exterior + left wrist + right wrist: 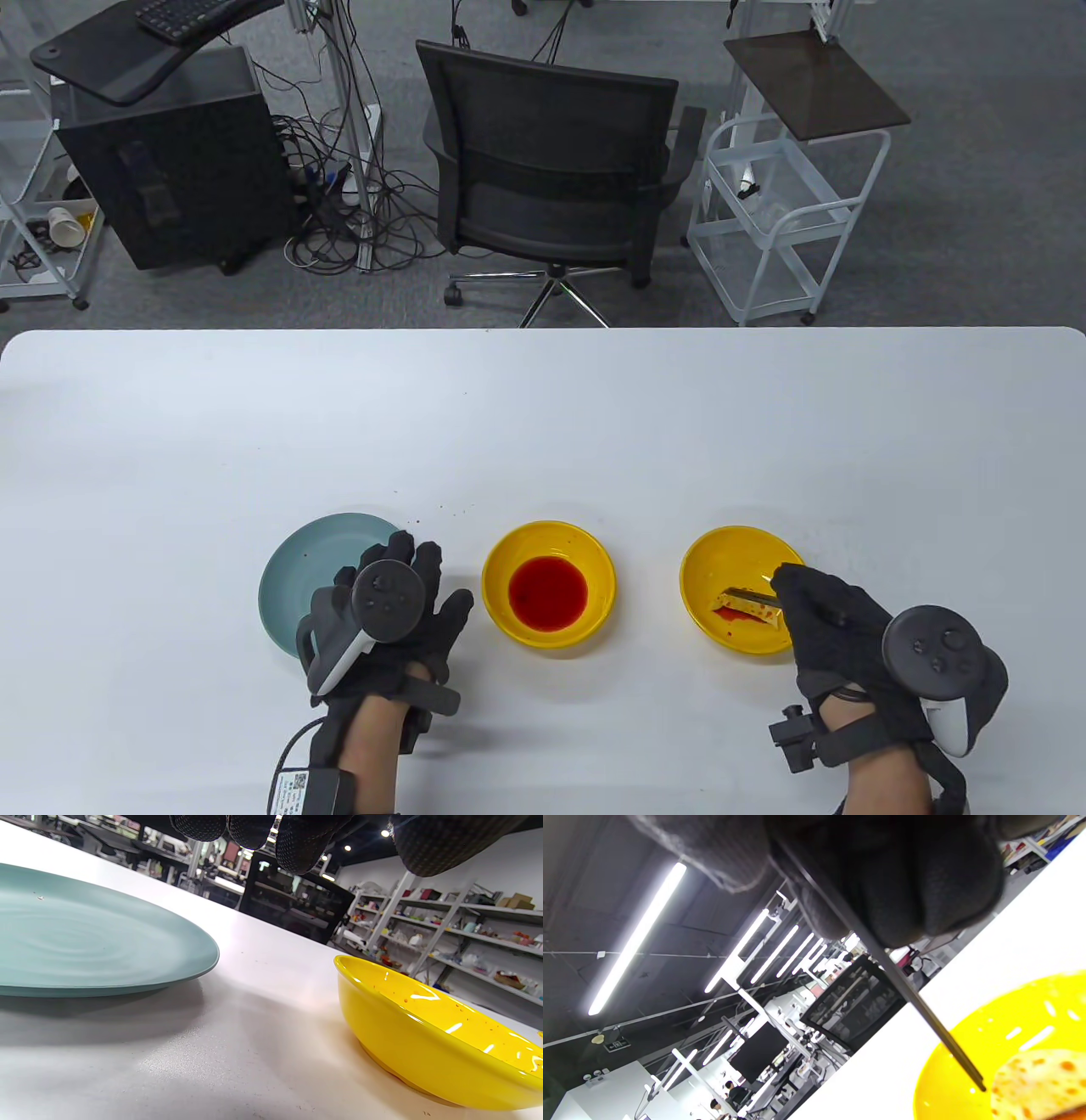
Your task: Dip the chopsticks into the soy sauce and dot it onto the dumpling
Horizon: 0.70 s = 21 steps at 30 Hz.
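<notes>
My right hand (pixel 819 598) grips dark chopsticks (pixel 899 982) over the right yellow bowl (pixel 721 552). Their tips hang just beside a pale dumpling (pixel 751 604) spotted with red sauce, which also shows in the right wrist view (pixel 1039 1082). The middle yellow bowl (pixel 509 556) holds red sauce (pixel 548 592); its outer wall shows in the left wrist view (pixel 415 1052). My left hand (pixel 407 594) lies flat with fingers spread over the edge of a teal plate (pixel 301 569), holding nothing. Its fingertips (pixel 297 844) hang above the table.
The teal plate (pixel 85 942) holds nothing I can see. Small red drops (pixel 441 509) dot the white table (pixel 543 424) behind the plate and sauce bowl. A black office chair (pixel 551 170) and a white cart (pixel 780 212) stand beyond the far edge.
</notes>
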{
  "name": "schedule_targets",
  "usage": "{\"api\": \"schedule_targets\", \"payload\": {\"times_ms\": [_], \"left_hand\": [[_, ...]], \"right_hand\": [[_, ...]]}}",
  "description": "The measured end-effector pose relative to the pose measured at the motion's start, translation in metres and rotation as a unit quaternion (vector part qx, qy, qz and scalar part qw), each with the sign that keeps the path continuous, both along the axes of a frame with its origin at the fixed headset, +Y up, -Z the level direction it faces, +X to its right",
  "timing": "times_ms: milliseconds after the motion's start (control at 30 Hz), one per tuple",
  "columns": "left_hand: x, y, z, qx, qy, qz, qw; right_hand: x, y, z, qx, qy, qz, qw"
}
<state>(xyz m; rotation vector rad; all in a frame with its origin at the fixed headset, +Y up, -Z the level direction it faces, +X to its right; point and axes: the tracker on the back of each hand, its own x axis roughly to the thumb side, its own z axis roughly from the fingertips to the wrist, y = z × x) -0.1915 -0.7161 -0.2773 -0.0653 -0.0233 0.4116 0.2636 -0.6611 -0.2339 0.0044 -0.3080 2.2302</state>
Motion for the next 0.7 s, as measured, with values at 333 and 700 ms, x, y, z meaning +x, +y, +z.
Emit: {"api": "schedule_targets", "payload": {"times_ms": [333, 700], "left_hand": [[-0.001, 0.0, 0.0, -0.005, 0.001, 0.003, 1.0], [-0.002, 0.0, -0.001, -0.009, 0.002, 0.005, 1.0]], "right_hand": [[0.003, -0.002, -0.001, -0.01, -0.01, 0.002, 1.0], [0.014, -0.002, 0.0, -0.018, -0.031, -0.007, 0.999]]}}
